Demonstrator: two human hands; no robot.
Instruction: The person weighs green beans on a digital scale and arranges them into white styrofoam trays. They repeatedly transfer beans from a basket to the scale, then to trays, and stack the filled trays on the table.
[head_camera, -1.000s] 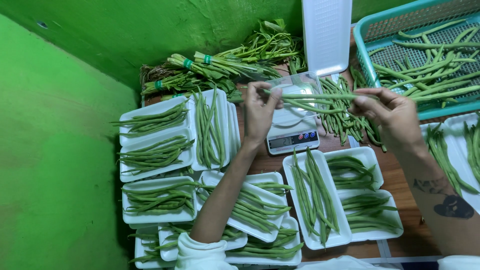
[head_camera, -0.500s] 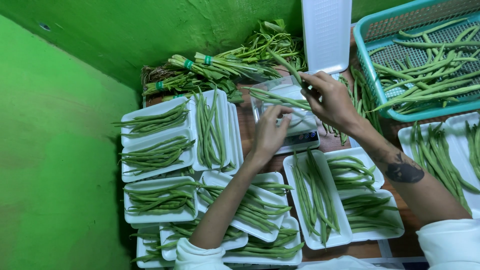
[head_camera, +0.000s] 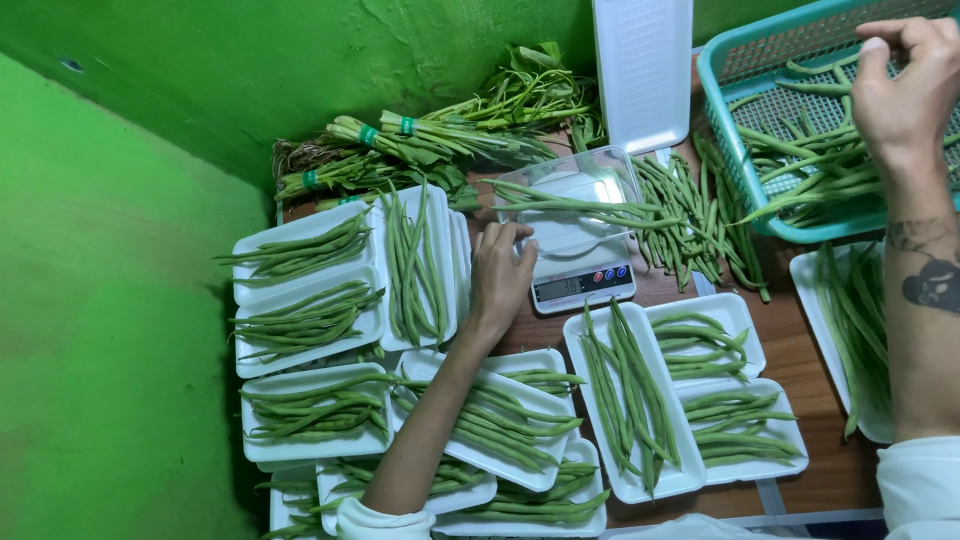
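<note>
Several long green beans (head_camera: 575, 207) lie across the clear plastic tray (head_camera: 570, 195) on the small white digital scale (head_camera: 583, 282), their tips hanging over its right edge. My left hand (head_camera: 500, 275) rests open and empty, fingers curled on the wooden desk (head_camera: 800, 360) just beside the scale's left side. My right hand (head_camera: 905, 85) is in the teal plastic basket (head_camera: 722, 75), fingertips pinched over the loose beans (head_camera: 815, 175) there; I cannot tell whether they grip one. To do this well, I judge I should pick single beans and lay them lengthwise, keeping my left hand off the scale. Half a second ago my right hand was at the scale; now it is at the basket, and my left sits lower.
</note>
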